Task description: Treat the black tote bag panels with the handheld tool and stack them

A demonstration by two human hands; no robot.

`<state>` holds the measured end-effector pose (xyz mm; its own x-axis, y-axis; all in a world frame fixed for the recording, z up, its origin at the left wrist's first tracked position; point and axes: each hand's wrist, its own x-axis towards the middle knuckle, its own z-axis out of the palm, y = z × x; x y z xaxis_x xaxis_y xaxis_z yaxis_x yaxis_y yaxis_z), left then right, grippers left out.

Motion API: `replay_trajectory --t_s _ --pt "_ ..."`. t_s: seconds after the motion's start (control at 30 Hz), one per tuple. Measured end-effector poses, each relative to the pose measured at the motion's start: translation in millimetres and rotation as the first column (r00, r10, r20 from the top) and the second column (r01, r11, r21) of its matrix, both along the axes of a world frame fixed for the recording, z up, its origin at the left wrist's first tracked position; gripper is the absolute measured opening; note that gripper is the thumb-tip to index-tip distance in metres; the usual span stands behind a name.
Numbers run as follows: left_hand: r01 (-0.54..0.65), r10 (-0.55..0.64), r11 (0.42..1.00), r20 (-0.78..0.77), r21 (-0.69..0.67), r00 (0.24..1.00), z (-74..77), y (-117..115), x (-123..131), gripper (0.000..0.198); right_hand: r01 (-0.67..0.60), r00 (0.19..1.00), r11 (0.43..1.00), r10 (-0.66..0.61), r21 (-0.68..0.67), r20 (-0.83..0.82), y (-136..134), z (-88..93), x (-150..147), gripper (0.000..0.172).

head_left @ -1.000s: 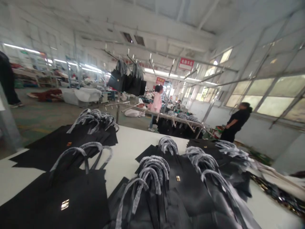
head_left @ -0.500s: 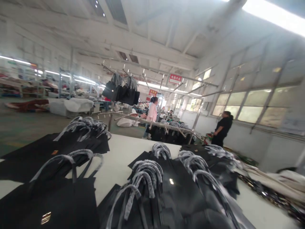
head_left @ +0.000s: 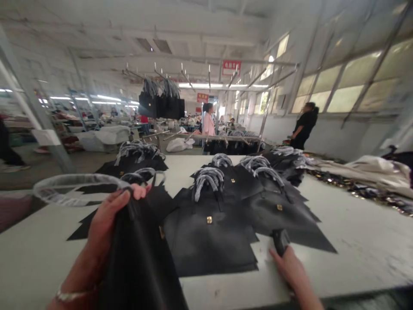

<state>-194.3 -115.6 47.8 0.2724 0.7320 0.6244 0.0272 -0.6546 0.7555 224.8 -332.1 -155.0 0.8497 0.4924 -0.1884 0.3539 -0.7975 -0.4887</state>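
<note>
My left hand (head_left: pixel 108 219) clenches a black tote bag (head_left: pixel 138 262) by its top edge, holding it up at the near left of the bench (head_left: pixel 322 258), clear of the totes (head_left: pixel 209 232) laid flat; I cannot tell if my right hand's (head_left: pixel 288 269) fingers (head_left: pixel 277 256) grip a dark piece (head_left: pixel 280 240).

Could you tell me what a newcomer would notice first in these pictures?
The black tote bags with gold clasps laid out across the white table stand out most, their handles wrapped in plastic. In the foreground, the left hand holds up another black bag by its top. Beyond, more black bags hang from an overhead rack.
</note>
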Motion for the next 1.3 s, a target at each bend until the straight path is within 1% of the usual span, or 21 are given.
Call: replay_trajectory --t_s 0.07,0.13,0.17,0.2,0.23,0.3,0.37,0.43,0.47,0.53,0.6,0.67,0.7,0.73,0.8,0.87,0.93,1.03,1.1,1.2,1.3 --pt "0.085 -0.074 0.982 0.072 -0.167 0.995 20.5 -10 2 0.036 -0.022 1.000 0.999 0.022 -0.041 -0.005 -1 -10.7 4 0.064" --pt "0.126 -0.108 0.942 0.076 -0.312 0.991 28.1 -14 16 0.034 -0.026 1.000 0.998 0.026 -0.054 -0.003 -1 -15.7 8 0.068" --pt "0.121 -0.118 0.929 0.030 -0.350 0.993 26.0 -14 26 0.034 -0.025 1.000 0.998 0.026 -0.053 0.002 -1 -16.3 9 0.069" --pt "0.111 -0.135 0.925 -0.040 -0.363 0.990 20.0 -12 39 0.035 -0.025 1.000 0.998 0.025 -0.050 0.011 -1 -16.2 10 0.069" --pt "0.094 -0.148 0.933 -0.132 -0.346 0.980 10.2 -8 54 0.036 -0.025 0.999 0.999 0.026 -0.046 0.022 -1 -15.7 10 0.068" --pt "0.056 -0.133 0.976 -0.377 -0.209 0.917 -19.4 -2 87 0.041 -0.027 0.999 0.999 0.029 -0.045 0.046 -1 -14.8 9 0.066" --pt "0.052 -0.051 0.999 -0.596 -0.015 0.801 -59.1 -1 119 0.048 -0.030 0.997 0.998 0.033 -0.055 0.067 -1 -15.0 8 0.064" --pt "0.094 -0.047 0.995 -0.664 0.035 0.747 -104.4 -9 139 0.043 -0.031 0.996 0.997 0.037 -0.073 0.077 -1 -15.8 7 0.063" --pt "0.105 -0.055 0.994 -0.682 0.033 0.729 -127.6 -17 143 0.039 -0.032 0.996 0.996 0.038 -0.081 0.078 -1 -15.9 7 0.063" --pt "0.112 -0.067 0.994 -0.727 0.014 0.683 -172.3 -34 140 0.040 -0.030 0.996 0.995 0.037 -0.090 0.076 -1 -14.5 7 0.064" --pt "0.141 -0.045 0.989 -0.792 0.052 0.609 -209.9 -49 128 0.049 -0.031 0.997 0.996 0.038 -0.089 0.074 -1 -9.2 5 0.065" --pt "0.172 0.024 0.975 -0.828 0.144 0.560 -236.2 -58 114 0.055 -0.047 0.997 0.996 0.051 -0.074 0.063 -1 1.0 0 0.062" --pt "0.178 0.061 0.966 -0.834 0.188 0.549 -244.4 -60 109 0.056 -0.061 0.997 0.996 0.065 -0.063 0.052 -2 7.8 -5 0.060" --pt "0.172 0.090 0.961 -0.831 0.218 0.548 -249.5 -61 106 0.056 -0.083 0.996 0.995 0.084 -0.047 0.034 -3 15.5 -11 0.057" --pt "0.158 0.115 0.958 -0.825 0.239 0.553 -252.6 -60 104 0.056 -0.146 0.989 0.989 0.146 -0.004 -0.020 -4 31.3 -27 0.052" --pt "0.153 0.113 0.959 -0.814 0.241 0.570 -250.5 -58 105 0.056 -0.240 0.963 0.969 0.244 0.054 -0.110 -3 44.5 -49 0.046" --pt "0.146 0.107 0.961 -0.804 0.234 0.585 -247.8 -57 107 0.055 -0.334 0.907 0.936 0.352 0.113 -0.230 3 52.0 -72 0.039" --pt "0.141 0.095 0.965 -0.798 0.220 0.595 -246.4 -58 108 0.054 -0.426 0.798 0.887 0.461 0.179 -0.387 23 52.4 -102 0.030" --pt "0.138 0.089 0.968 -0.799 0.210 0.595 -246.4 -58 107 0.054 -0.449 0.748 0.871 0.488 0.198 -0.449 43 48.6 -115 0.028" --pt "0.133 0.076 0.973 -0.801 0.190 0.594 -244.6 -58 106 0.055 -0.437 0.734 0.877 0.477 0.200 -0.484 74 43.2 -125 0.027" --pt "0.133 0.057 0.976 -0.795 0.171 0.604 -240.4 -58 104 0.056 -0.425 0.744 0.882 0.468 0.203 -0.477 87 41.7 -128 0.027"
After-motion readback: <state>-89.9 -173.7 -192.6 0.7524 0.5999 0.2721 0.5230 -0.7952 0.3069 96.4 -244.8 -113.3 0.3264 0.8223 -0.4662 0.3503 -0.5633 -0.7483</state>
